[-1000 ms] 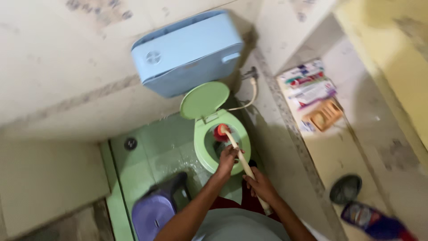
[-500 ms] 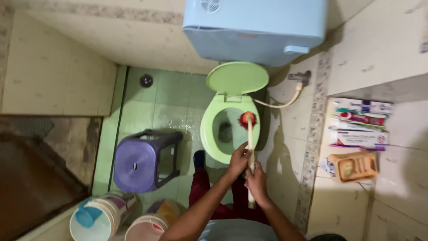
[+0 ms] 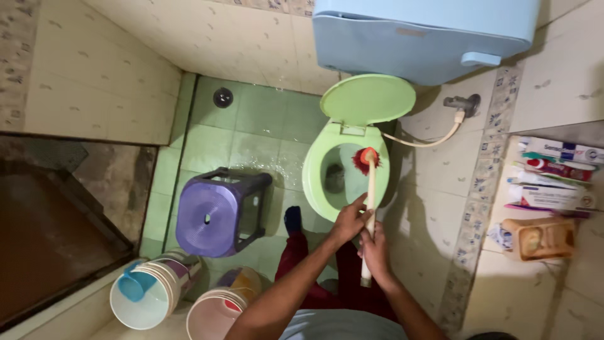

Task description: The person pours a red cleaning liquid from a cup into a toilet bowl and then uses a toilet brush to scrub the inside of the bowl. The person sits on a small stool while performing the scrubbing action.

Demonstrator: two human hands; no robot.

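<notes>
Since the earlier frame, view and toilet [image 3: 314, 182] have shifted right; brush [image 3: 365, 159] head remains on the far-right bowl rim. Left hand [image 3: 349, 220] and right hand [image 3: 375, 249] both clench the handle. Advice: keep bristles pressed flat, using short strokes along the rim.
</notes>
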